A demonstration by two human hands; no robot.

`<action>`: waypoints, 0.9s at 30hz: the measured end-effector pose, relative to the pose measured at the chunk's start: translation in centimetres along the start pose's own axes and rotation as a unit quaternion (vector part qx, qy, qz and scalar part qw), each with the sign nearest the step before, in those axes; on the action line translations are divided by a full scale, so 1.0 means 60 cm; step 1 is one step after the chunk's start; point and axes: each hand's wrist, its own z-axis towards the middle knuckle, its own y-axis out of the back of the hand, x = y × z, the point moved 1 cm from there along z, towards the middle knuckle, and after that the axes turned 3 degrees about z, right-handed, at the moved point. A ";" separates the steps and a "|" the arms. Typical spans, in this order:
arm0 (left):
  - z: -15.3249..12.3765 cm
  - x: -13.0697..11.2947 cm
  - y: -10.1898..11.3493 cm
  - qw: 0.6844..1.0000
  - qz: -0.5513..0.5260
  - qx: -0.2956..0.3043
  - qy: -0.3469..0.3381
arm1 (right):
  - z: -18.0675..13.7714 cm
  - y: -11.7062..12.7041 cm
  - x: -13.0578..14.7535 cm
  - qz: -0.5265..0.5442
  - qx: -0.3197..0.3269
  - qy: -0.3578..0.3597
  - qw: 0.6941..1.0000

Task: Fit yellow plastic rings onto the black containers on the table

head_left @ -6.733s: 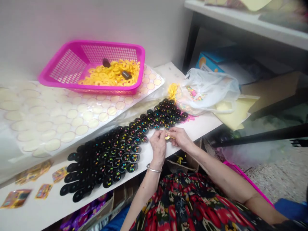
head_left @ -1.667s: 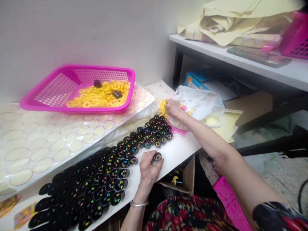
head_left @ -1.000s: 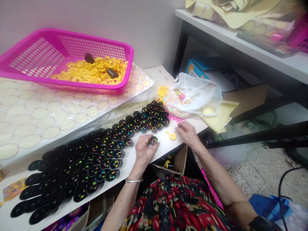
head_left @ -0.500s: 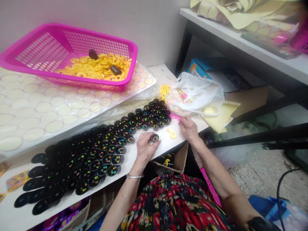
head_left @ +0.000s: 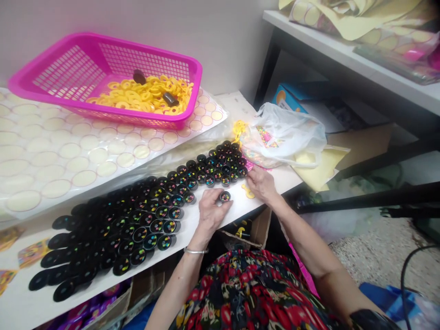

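My left hand (head_left: 210,211) is closed around a small round black cup (head_left: 225,197) with coloured bits inside, just above the white tabletop (head_left: 192,229). My right hand (head_left: 261,184) is beside the near right end of the cup rows, its fingertips pinched together; whatever they hold is too small to make out. Partly behind that hand lies a yellow ring-shaped piece (head_left: 247,191). Several black cups (head_left: 147,217) stand packed in slanting rows on the left, many showing coloured bits. Behind my right fingers a bright pink piece (head_left: 256,167) shows in part.
A pink basket (head_left: 192,98) of yellow rings (head_left: 137,94) stands on sheets of round stickers (head_left: 79,151). A white plastic bag (head_left: 292,126) with coloured beads lies at the back right. Below the table edge is an open carton (head_left: 263,227); a shelf (head_left: 330,50) stands at right.
My right hand has moved left, from beside the pink piece toward the cups, and now partly covers the yellow ring piece. The left hand still holds its cup. The view has shifted slightly.
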 end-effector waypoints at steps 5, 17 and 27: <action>0.002 -0.003 -0.001 1.000 0.004 -0.013 -0.003 | 0.046 0.074 -0.042 0.013 -0.158 -0.075 0.985; -0.022 0.001 0.015 0.997 0.035 -0.064 0.030 | -0.035 -0.033 0.106 0.171 -0.107 -0.028 0.979; -0.023 0.010 0.015 0.998 0.034 -0.058 0.005 | -0.032 -0.063 0.130 0.037 -0.076 -0.044 0.995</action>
